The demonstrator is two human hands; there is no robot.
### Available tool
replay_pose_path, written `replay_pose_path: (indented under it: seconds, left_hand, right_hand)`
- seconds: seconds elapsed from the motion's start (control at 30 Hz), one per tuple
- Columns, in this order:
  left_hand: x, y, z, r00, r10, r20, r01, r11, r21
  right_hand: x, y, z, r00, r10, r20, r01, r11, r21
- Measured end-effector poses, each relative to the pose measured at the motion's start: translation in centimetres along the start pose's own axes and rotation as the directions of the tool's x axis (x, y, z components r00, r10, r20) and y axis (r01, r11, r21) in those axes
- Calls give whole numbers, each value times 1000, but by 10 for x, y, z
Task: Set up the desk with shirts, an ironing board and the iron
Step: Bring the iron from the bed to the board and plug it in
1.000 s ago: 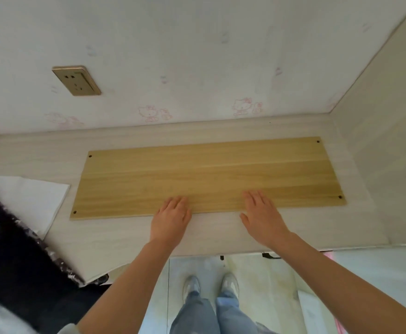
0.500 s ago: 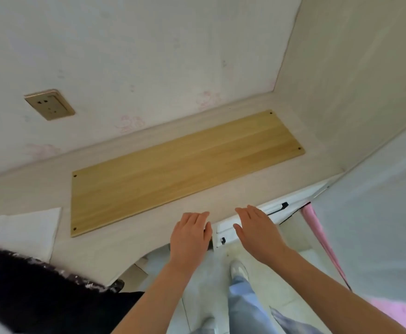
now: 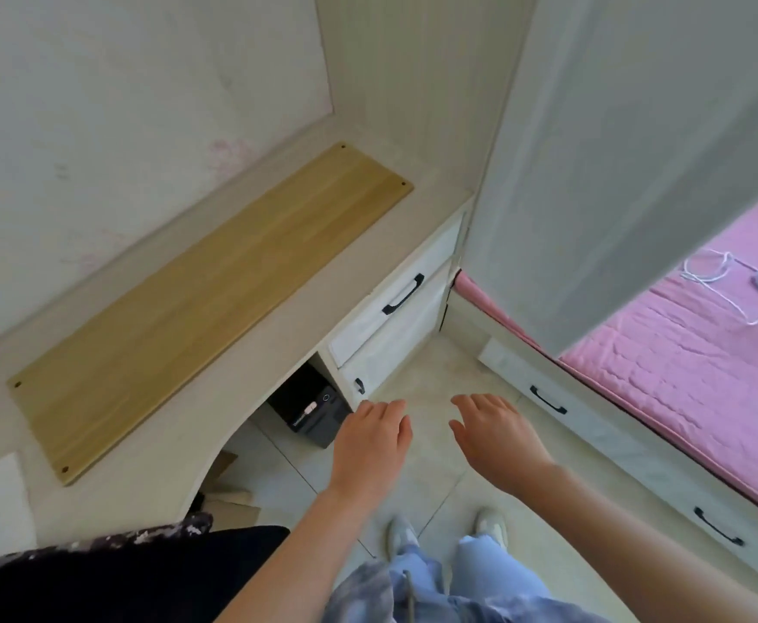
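Lying flat on the desk (image 3: 305, 308), the wooden ironing board (image 3: 202, 299) reads as stiff, fairly light and smooth.
Taking it by its long edges with both hands looks safest, since a flat plank gives little to pinch. It sits far and left of the left hand (image 3: 370, 447) and right hand (image 3: 498, 438), well apart from both; fingers are loosely spread, holding nothing, above the floor.

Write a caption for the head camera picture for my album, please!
Both hands, left and right, hover open over the floor beside the desk, where the wooden board lies flat.
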State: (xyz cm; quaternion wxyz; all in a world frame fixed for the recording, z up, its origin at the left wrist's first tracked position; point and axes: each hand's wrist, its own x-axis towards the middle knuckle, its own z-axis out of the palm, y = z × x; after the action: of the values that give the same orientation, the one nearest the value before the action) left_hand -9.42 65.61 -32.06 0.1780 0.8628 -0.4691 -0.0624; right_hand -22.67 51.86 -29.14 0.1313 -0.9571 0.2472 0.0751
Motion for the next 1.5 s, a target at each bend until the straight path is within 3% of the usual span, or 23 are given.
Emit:
replay_pose_path:
  seconds: [0.4,0.77,0.93,1.2,1.5]
  left_hand:
    - [-5,146,50,934,339,113,-337,941,-34]
    - [-47,339,142,877,427,220,-410,904,-120]
    - [-57,409,175,850,490,195,-488,871,-57]
    - [-33,470,200,809,541,231,-557,830,5]
    - [67,518,240,786,570,239,-594,804,38]
  right_hand:
    - [-153,113,6,921,388,-40,-381,917,118]
    - [-311,259,24,830,556,-37,-542,821,181]
    - [-364,322,29,787,614,-63,-604,787,128]
    - [-376,396,23,742,667,-69,-652,742,158]
    - [-320,498,-2,746,664,-55,-651,744,151]
